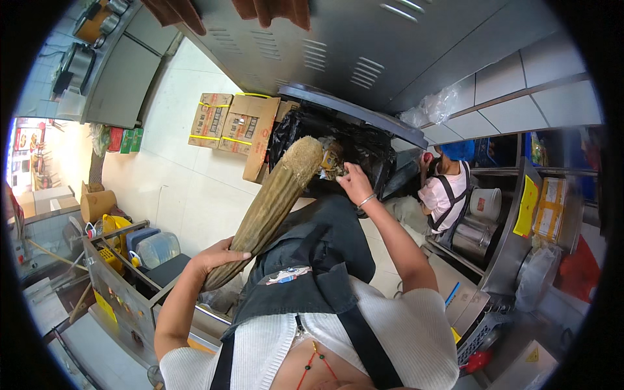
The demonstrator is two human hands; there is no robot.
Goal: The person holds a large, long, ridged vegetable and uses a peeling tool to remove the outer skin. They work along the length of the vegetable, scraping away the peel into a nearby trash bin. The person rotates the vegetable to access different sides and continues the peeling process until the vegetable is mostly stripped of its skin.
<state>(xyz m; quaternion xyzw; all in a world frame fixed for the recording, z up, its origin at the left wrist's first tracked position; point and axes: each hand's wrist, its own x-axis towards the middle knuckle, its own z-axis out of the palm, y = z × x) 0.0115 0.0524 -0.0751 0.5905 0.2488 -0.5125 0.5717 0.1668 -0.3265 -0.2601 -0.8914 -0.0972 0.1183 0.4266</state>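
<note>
My left hand (pixel 222 256) grips the lower part of a long, thick, ridged brown-green stalk or gourd (pixel 265 214); which of these I cannot tell. It slants up to the right, and its far end is rough, tan and fibrous. That end is over a waste bin lined with a black plastic bag (pixel 363 146), beside mixed rubbish and a yellowish wrapper (pixel 332 158). My right hand (pixel 355 181) reaches over the bin's near side with curled fingers close to the rubbish. Whether anything is between its fingertips I cannot make out. The bin's grey lid (pixel 351 109) stands raised behind it.
Strapped cardboard boxes (pixel 210 119) sit on the tiled floor left of the bin. A vented steel cabinet (pixel 317 53) rises behind. At right, a seated person (pixel 446 190) holds a round red item, near a metal pot (pixel 473 239). A steel rack with plastic jugs (pixel 158 248) stands at left.
</note>
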